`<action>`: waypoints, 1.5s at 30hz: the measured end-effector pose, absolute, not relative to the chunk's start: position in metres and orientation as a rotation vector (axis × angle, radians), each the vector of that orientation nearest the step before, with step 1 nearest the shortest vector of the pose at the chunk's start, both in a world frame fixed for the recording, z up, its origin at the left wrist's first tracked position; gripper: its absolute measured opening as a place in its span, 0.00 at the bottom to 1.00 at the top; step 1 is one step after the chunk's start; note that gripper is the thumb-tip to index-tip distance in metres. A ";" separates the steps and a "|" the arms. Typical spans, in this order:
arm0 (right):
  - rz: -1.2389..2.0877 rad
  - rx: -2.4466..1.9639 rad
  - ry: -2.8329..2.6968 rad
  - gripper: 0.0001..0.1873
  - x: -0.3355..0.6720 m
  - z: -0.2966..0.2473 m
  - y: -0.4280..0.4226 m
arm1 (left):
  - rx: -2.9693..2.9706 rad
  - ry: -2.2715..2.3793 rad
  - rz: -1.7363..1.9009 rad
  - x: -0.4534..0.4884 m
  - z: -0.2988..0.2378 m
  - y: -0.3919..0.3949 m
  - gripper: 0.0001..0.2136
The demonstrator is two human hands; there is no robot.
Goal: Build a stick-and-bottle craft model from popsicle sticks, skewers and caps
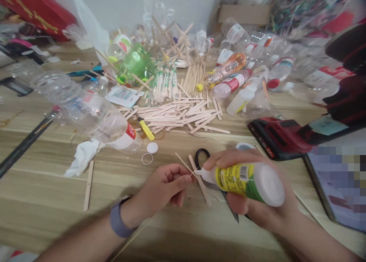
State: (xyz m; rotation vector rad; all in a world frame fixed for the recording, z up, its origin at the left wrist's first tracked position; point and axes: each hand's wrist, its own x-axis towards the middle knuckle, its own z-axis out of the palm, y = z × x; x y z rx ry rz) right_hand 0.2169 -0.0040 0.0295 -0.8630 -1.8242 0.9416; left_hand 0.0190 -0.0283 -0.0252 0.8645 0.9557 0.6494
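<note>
My right hand (257,208) grips a white glue bottle (247,180) with a yellow-green label, its nozzle pointing left. The nozzle tip touches a flat wooden craft stick (203,187) crossed with a thin wooden skewer (183,163). My left hand (166,186), wearing a watch with a purple band, pinches these sticks where they cross, just above the wooden table (57,201). Black-handled scissors (201,156) lie under the sticks, partly hidden by my right hand.
A pile of craft sticks (177,115) lies at centre, with bundled skewers behind. Several clear plastic bottles (94,115) crowd the left and back right. A yellow cutter (146,129), a bottle cap (152,147), a tissue (82,157), a loose stick (88,186) and a red-black tool (281,136) lie around.
</note>
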 end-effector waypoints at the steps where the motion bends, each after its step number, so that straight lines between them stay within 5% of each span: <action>1: 0.937 -0.852 -1.829 0.20 0.217 0.030 -0.004 | 0.866 0.953 0.647 0.019 -0.025 -0.028 0.19; 45: 0.906 -0.787 -1.857 0.20 0.217 0.028 0.000 | 0.915 0.928 0.621 0.017 -0.024 -0.029 0.20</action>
